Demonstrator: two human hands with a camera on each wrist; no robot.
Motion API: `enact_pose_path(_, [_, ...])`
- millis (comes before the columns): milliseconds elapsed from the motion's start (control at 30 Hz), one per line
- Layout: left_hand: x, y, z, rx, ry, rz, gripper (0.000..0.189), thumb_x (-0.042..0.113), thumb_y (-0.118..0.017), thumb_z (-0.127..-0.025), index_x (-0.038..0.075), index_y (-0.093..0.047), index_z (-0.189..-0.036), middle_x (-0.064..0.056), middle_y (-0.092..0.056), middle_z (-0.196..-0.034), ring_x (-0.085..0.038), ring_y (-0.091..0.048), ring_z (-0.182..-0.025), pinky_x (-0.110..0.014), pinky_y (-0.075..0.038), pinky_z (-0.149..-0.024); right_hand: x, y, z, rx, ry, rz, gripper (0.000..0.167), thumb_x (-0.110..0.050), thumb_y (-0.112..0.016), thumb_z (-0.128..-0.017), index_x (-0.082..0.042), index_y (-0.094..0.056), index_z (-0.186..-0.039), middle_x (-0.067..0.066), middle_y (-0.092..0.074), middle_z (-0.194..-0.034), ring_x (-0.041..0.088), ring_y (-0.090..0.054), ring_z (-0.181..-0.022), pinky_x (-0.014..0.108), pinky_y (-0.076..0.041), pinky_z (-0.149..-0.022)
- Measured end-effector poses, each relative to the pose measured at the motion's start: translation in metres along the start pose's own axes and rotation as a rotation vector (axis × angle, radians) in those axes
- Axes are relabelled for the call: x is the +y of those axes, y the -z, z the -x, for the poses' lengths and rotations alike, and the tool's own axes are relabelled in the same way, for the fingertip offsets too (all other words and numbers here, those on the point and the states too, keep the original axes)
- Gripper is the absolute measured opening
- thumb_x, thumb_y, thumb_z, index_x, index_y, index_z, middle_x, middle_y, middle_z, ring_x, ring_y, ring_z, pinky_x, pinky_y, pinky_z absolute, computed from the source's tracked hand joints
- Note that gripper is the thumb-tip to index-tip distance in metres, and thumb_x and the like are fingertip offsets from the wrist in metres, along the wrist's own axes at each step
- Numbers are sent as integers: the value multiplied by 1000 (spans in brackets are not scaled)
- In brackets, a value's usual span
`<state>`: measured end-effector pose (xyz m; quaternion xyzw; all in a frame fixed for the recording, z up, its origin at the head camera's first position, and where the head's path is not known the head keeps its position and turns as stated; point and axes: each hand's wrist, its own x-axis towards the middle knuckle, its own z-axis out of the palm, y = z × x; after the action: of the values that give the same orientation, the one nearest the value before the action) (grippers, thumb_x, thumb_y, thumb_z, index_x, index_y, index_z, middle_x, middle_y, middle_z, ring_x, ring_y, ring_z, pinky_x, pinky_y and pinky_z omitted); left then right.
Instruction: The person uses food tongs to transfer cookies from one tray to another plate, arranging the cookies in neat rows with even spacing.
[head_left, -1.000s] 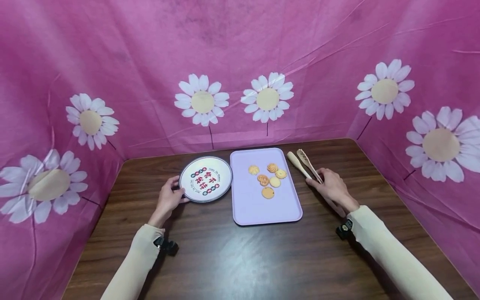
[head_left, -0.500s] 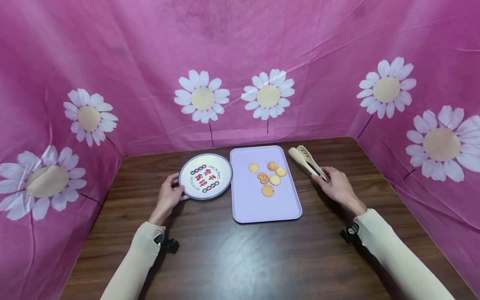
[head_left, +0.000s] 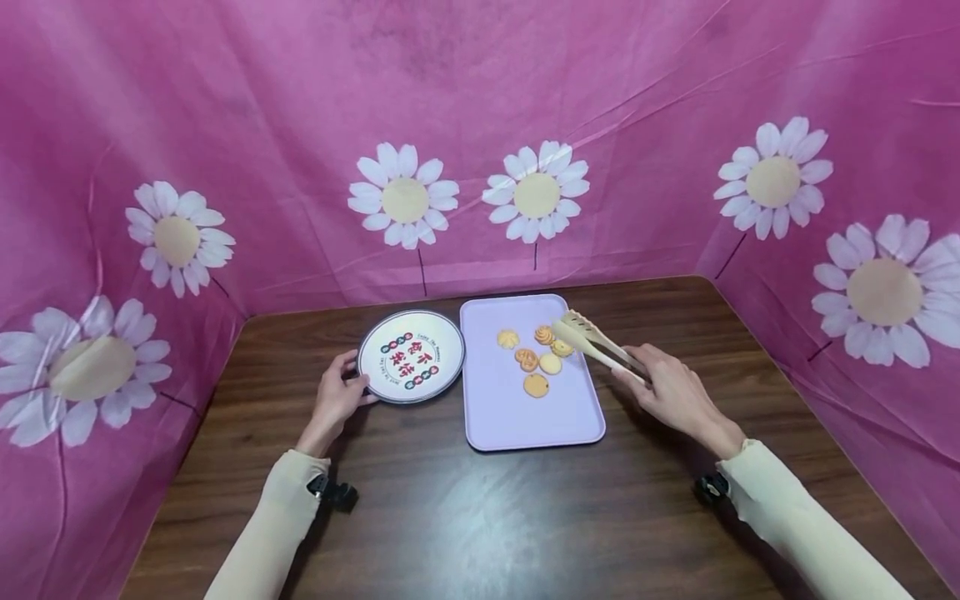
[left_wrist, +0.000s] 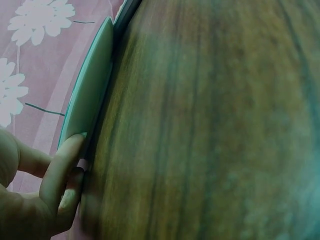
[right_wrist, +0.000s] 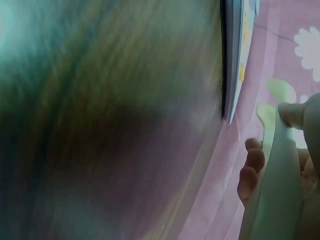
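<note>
My left hand [head_left: 337, 397] grips the left rim of a round white plate [head_left: 442, 342] with red lettering and a dark edge line. In the left wrist view the plate [left_wrist: 89, 85] appears edge-on, low over the wood, with fingertips at its rim. My right hand [head_left: 670, 388] holds pale tongs [head_left: 611, 353], one arm slotted at the tip. Their parted tips overlap the cookies at the right side of a lilac tray [head_left: 495, 421]. Several cookies lie on it, among them a flower-shaped one [head_left: 507, 338], a pretzel-shaped one [head_left: 527, 360] and a round one [head_left: 536, 385].
The tray stands on a dark wooden table [head_left: 480, 525], close beside the plate. A pink cloth [head_left: 300, 125] with large white daisies hangs behind the table and along both sides. Small black devices sit on both wrists.
My right hand has raised the tongs from the table right of the tray and swung their tips left over the tray's cookies. The left hand and plate stay in place.
</note>
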<state>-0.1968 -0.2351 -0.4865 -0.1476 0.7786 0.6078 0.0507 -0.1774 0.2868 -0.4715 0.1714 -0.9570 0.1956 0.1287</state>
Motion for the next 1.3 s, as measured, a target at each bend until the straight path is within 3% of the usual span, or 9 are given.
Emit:
enact_pose_path(233, [-1,-1,-2,1,-3,32,63,-5,-49,-103,4,-29,-162,-28,-40,-156,-27,-64,-111,-23,-69,-77,-22,0,9,-109,90,15,37,-33,-72,-98,-12,-68,-129,-2,-65,-94,12,-54,-73,29,-46,-52])
enact_pose_path(533, [-1,-2,-3,4,-6,12,62,-2,-50,-105,7,-29,-163,-25,-40,-158,-32,-61,-123,-22,-69,-77,-29,-2,20,-217,90,18,47,-39,-74,-96,-13,-68,-135,-1,-70,-104,7,-54,-73,24,-48,-56])
enact_pose_path(1067, [-1,-1,-2,6,-10,16,62,-2,-49,-106,7,-28,-163,-25,-38,-159,-33,-59,-125,-21,-68,-78,-28,-2,23,-255,110,34,50,-43,-74,-96,-16,-67,-138,-4,-66,-100,4,-50,-69,18,-42,-53])
enact_pose_path(1300, [-1,-1,-2,8,4,13,62,-2,-48,-106,8,-27,-164,-25,-38,-160,-37,-58,-130,-20,-68,-77,-29,-3,24,-210,192,20,45,-35,-75,-97,-13,-69,-135,-7,-65,-95,5,-53,-72,21,-47,-56])
